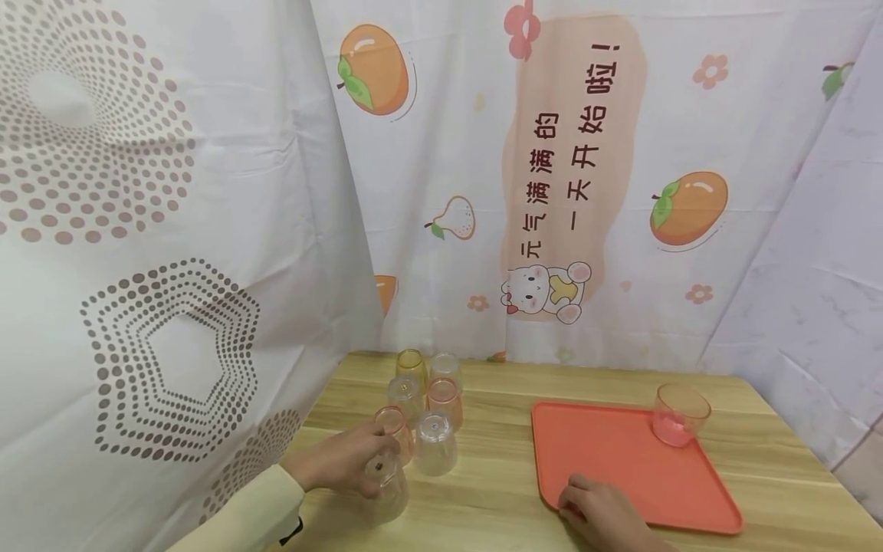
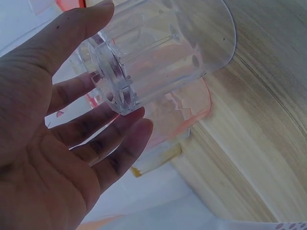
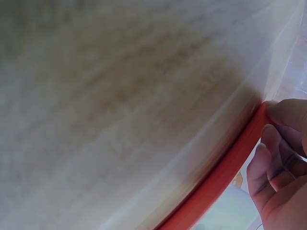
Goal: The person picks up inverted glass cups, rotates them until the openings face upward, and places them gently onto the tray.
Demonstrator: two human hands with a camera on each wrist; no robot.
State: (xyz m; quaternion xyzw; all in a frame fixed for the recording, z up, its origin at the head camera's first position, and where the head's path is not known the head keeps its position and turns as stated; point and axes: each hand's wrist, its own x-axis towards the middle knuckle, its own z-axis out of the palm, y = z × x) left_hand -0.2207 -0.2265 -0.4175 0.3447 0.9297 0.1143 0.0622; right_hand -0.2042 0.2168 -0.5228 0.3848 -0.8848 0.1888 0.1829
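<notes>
My left hand point(image 1: 350, 460) reaches to the nearest of several upside-down cups at the left of the table. Its thumb and fingers hold the base of this clear cup point(image 1: 390, 500), which points upward; in the left wrist view the fingers point(image 2: 115, 136) curve around that base. Just behind stand a pink cup point(image 1: 402, 438) and another clear cup point(image 1: 436, 452). On the right, my right hand point(image 1: 602, 512) holds the near left corner of an orange-red tray point(image 1: 614, 452). Seen from the right wrist, the thumb lies on the tray's rim point(image 3: 216, 184), with curled fingers beside it.
Farther back, a pink cup point(image 1: 444, 406), a clear cup point(image 1: 405, 397), a yellow cup point(image 1: 411, 366) and one more clear cup point(image 1: 448, 368) stand close together. At the tray's far right corner is a wide pink cup point(image 1: 679, 422), mouth up. Printed curtains point(image 1: 441, 291) border the wooden table point(image 1: 490, 475).
</notes>
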